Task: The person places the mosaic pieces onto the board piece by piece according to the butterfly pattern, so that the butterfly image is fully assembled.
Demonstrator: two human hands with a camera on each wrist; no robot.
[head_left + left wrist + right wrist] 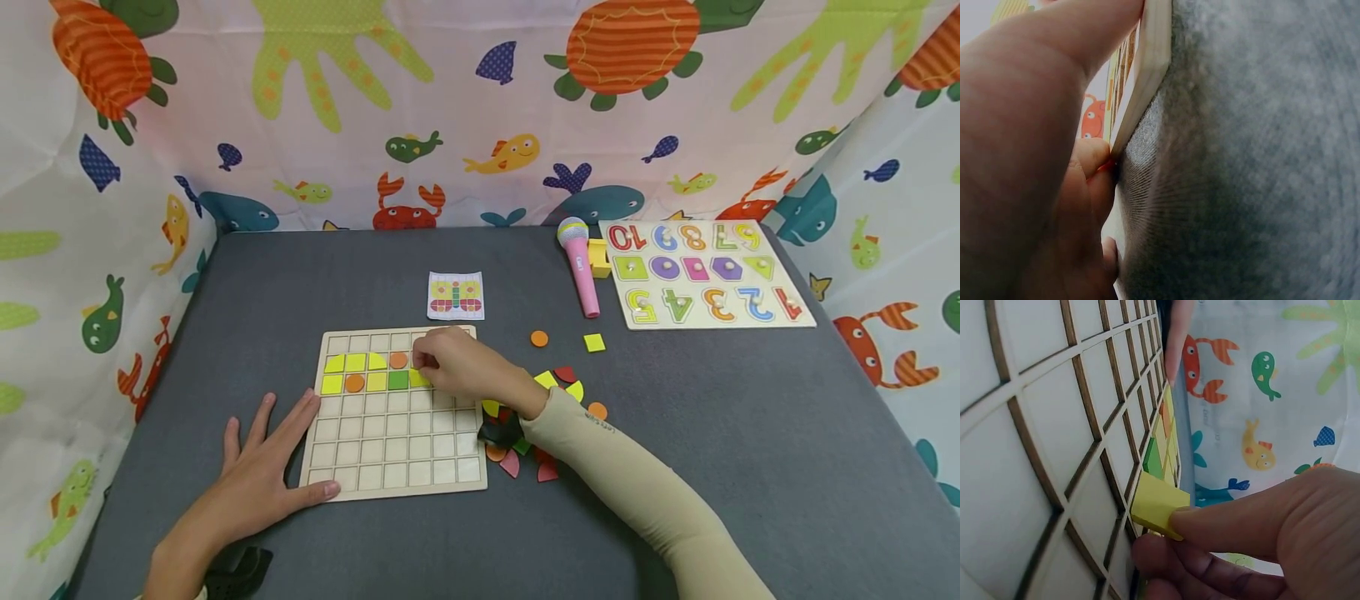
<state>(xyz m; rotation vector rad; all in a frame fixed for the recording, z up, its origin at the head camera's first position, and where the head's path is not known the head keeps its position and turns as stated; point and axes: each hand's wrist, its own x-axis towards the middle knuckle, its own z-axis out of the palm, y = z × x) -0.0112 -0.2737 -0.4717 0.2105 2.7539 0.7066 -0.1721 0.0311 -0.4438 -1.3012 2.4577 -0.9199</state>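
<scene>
A wooden grid board (390,454) lies on the grey table, its upper rows holding yellow, orange and green tiles. My right hand (457,367) pinches a yellow tile (1157,505) and holds it tilted over a cell beside the green tile (398,380). My left hand (258,475) rests flat on the table with fingers straight, its thumb and fingers touching the board's left edge (1141,81). A butterfly pattern card (455,296) lies just behind the board.
Loose coloured tiles (555,392) are heaped right of the board, with an orange disc (539,338) and a yellow square (594,342) farther out. A pink toy microphone (579,262) and a number puzzle (705,275) sit at the back right. Patterned fabric walls surround the table.
</scene>
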